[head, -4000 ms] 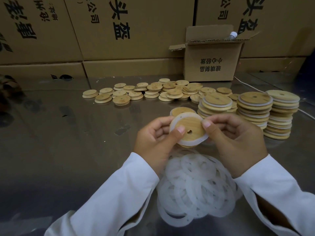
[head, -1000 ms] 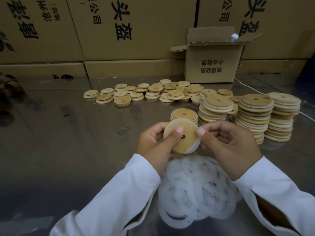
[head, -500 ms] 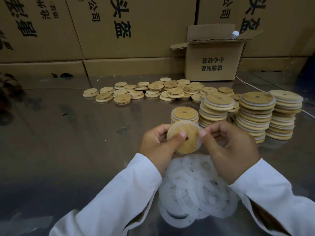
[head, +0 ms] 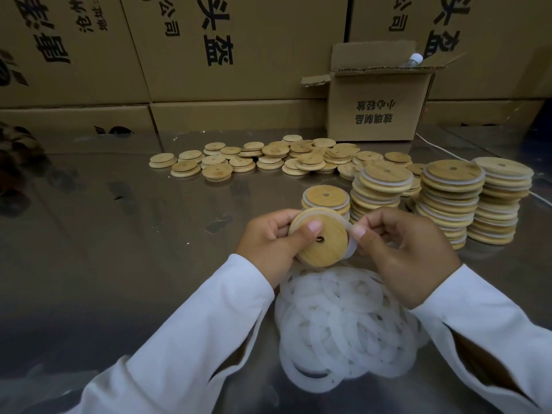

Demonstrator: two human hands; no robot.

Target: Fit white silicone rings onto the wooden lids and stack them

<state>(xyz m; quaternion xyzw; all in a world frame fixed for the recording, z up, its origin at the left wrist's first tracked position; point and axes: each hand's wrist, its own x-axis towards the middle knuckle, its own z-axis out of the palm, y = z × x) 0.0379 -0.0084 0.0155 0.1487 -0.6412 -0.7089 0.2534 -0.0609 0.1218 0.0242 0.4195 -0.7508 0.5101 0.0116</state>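
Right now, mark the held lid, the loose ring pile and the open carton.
held lid [head: 327, 249], head view, bare wood below its hole.
loose ring pile [head: 343, 327], head view, middle of the heap.
open carton [head: 373, 94], head view, front wall above the print.

Steel table [head: 119, 264]: lids [head: 268, 158], rings [head: 343, 324], carton [head: 373, 115].

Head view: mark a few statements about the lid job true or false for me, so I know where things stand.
1. The left hand grips a lid, thumb on its face. True.
2. The right hand is idle. False: it pinches the ring at that lid's edge.
3. The ring pile lies beyond the stacks. False: it lies nearest the person, below the hands.
4. The small box has its flaps open. True.
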